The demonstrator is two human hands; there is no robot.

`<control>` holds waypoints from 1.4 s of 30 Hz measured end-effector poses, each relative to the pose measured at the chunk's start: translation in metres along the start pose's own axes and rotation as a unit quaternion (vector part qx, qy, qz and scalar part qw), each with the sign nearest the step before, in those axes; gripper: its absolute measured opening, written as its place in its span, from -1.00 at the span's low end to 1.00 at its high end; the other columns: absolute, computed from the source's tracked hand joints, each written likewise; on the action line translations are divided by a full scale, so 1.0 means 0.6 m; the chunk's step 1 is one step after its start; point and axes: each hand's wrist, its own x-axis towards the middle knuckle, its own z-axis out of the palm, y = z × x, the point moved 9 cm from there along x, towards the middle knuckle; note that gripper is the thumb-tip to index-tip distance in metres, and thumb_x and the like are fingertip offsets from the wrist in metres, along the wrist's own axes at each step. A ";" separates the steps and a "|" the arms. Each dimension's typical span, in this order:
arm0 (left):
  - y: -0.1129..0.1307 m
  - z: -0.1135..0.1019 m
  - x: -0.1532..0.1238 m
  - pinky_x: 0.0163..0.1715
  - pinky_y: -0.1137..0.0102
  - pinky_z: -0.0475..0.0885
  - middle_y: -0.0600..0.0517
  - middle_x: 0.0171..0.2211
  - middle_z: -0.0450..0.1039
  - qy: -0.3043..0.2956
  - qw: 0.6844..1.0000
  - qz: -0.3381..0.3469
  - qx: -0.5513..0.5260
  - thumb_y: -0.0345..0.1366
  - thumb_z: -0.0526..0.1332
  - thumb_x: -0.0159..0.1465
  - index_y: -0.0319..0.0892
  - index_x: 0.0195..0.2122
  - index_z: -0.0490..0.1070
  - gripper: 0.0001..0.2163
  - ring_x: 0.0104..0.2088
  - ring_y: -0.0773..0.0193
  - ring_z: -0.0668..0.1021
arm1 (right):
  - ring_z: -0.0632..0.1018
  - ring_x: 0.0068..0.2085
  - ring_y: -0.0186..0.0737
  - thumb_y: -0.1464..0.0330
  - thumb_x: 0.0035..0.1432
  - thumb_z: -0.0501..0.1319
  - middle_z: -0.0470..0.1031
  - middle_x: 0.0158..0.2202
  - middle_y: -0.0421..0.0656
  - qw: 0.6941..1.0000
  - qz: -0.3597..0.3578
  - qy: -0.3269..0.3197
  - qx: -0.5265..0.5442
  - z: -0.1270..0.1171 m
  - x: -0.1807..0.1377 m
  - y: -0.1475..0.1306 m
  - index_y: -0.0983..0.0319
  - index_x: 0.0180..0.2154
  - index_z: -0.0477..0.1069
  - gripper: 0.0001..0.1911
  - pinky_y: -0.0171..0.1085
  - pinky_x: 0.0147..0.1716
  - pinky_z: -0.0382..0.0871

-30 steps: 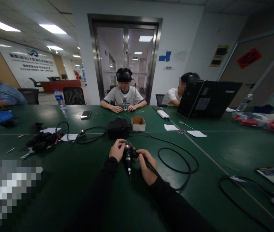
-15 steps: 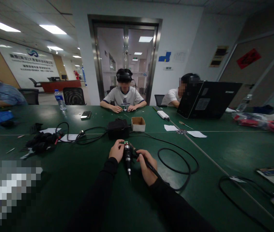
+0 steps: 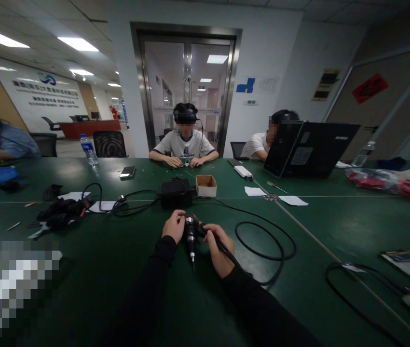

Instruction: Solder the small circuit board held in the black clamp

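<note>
An electric screwdriver (image 3: pixel 191 236), black with silver bands, lies on the green table (image 3: pixel 125 284) between my hands, its thin bit pointing toward me. My left hand (image 3: pixel 173 226) is closed beside its far end, thumb and fingertips together; whatever they pinch is too small to make out. In a pen-like grip, my right hand (image 3: pixel 220 248) holds a soldering iron (image 3: pixel 225 250) with a black handle and cord. The iron's front part points at the screwdriver's far end, where a reddish spot shows. Whether the tip touches it I cannot tell.
Just beyond my hands stand a black power box (image 3: pixel 176 193) and a small open cardboard box (image 3: pixel 206 186). A black cord (image 3: pixel 265 255) loops at right. Tangled black parts (image 3: pixel 63 212) lie left. Other people sit across the table, one behind a large black case (image 3: pixel 311 149).
Both hands stay almost in place. The small green and white piece seen at the screwdriver's far end earlier no longer shows. The whole view has shifted very slightly.
</note>
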 end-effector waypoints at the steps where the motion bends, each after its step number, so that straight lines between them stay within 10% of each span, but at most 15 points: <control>1: 0.000 0.000 0.000 -0.19 0.34 0.37 0.04 -0.33 0.61 -0.001 1.000 0.000 0.003 -0.33 0.12 0.27 -0.05 -0.17 0.44 -0.84 -0.28 0.16 0.58 | 0.55 -0.38 -0.26 0.29 0.27 0.10 0.54 -0.39 -0.20 1.000 0.001 0.000 0.000 0.000 0.000 0.000 0.20 -0.22 0.49 -0.78 -0.34 -0.31 0.41; 30: 0.051 -0.001 -0.020 -0.15 0.36 0.38 0.00 -0.21 0.57 -0.059 0.984 0.003 0.166 -0.20 -0.05 0.36 -0.07 -0.29 0.46 -0.71 -0.16 0.16 0.56 | 0.54 -0.39 -0.26 0.30 0.26 0.11 0.55 -0.39 -0.19 1.000 0.005 0.005 0.011 0.000 0.001 0.002 0.21 -0.22 0.50 -0.79 -0.34 -0.32 0.41; 36: 0.100 0.010 -0.048 -0.04 0.21 0.40 -0.20 -0.02 0.49 -0.172 0.943 -0.048 0.280 -0.03 -0.15 0.39 -0.12 0.03 0.36 -0.57 -0.04 0.00 0.56 | 0.55 -0.36 -0.24 0.28 0.26 0.11 0.55 -0.37 -0.18 1.000 0.008 0.006 0.017 -0.001 0.003 0.005 0.20 -0.22 0.50 -0.78 -0.34 -0.31 0.41; 42: 0.124 0.023 -0.088 -0.02 0.20 0.41 -0.33 0.11 0.35 -0.196 0.906 -0.074 0.368 -0.11 0.23 0.20 -0.18 0.22 0.13 -0.40 0.05 -0.10 0.54 | 0.56 -0.35 -0.22 0.27 0.25 0.10 0.57 -0.35 -0.17 0.999 0.019 0.023 0.013 -0.008 0.006 0.016 0.21 -0.21 0.50 -0.77 -0.32 -0.32 0.41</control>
